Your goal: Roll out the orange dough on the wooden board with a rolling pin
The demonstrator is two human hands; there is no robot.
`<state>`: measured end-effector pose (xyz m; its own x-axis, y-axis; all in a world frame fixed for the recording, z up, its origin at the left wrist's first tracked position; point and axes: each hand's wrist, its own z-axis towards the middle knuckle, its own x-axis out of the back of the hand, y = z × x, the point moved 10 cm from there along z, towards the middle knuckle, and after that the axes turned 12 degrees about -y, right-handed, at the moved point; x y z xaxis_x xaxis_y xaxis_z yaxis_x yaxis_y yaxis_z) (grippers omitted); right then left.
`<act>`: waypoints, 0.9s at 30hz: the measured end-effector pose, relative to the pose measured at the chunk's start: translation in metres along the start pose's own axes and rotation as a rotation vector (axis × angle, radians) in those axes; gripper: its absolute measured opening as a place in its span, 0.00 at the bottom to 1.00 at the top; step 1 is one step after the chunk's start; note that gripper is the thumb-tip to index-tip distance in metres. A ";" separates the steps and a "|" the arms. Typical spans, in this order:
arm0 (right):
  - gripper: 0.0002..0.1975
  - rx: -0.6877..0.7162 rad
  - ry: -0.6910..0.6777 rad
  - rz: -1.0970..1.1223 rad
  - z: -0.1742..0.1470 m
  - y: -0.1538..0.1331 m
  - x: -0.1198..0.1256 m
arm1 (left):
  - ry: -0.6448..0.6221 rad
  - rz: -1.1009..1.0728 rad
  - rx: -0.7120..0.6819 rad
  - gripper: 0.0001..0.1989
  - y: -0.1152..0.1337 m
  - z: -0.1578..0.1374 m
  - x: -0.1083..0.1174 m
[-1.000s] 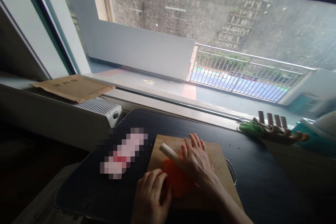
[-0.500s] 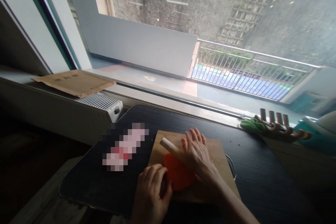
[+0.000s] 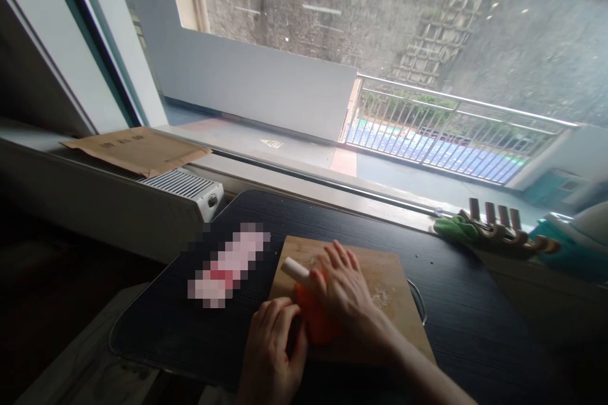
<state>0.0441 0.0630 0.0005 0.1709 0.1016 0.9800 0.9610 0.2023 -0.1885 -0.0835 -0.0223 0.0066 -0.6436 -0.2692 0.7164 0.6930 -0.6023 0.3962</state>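
The right hand [image 3: 346,285], fingers extended, is hiding much of the pale rod [image 3: 295,269] and orange sheet [image 3: 317,316] beneath. Beside the sheet, the left hand [image 3: 274,336] is curling, its grip unclear.

We saw a bare left hand [image 3: 273,342] and a bare right hand [image 3: 346,281], both with slender fingers [image 3: 340,255]; the right forearm [image 3: 420,357] was bare too, narrowing towards the wrist [image 3: 377,324].

Room by window [image 3: 342,31], home or school unclear; radiator [image 3: 209,201] bears paper envelope [image 3: 137,150]; wooden board [image 3: 392,269] on dark table [image 3: 199,342]; walkway railing [image 3: 468,100] outside.
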 end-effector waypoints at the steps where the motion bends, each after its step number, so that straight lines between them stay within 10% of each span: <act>1: 0.24 -0.071 0.009 -0.007 0.001 0.008 0.002 | -0.002 -0.004 0.005 0.07 0.000 0.000 0.001; 7: 0.24 0.144 -0.021 -0.009 0.004 -0.012 0.005 | 0.034 -0.017 -0.003 0.06 0.001 0.001 0.007; 11: 0.22 0.050 -0.023 -0.015 0.009 0.001 0.007 | 0.007 -0.031 0.017 0.06 -0.001 0.001 0.004; 15: 0.21 0.316 -0.061 -0.012 0.008 -0.022 0.002 | 0.031 -0.048 0.013 0.07 -0.002 0.000 0.006; 23: 0.21 0.357 -0.074 -0.007 0.011 -0.022 0.001 | 0.006 -0.061 0.020 0.08 -0.004 -0.001 0.004; 27: 0.20 0.154 -0.035 -0.026 0.017 -0.001 0.005 | 0.000 -0.063 0.031 0.07 -0.006 -0.002 0.002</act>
<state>0.0398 0.0798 0.0041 0.1358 0.1281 0.9824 0.9197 0.3523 -0.1730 -0.0896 -0.0207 0.0041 -0.6865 -0.2312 0.6894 0.6606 -0.5945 0.4584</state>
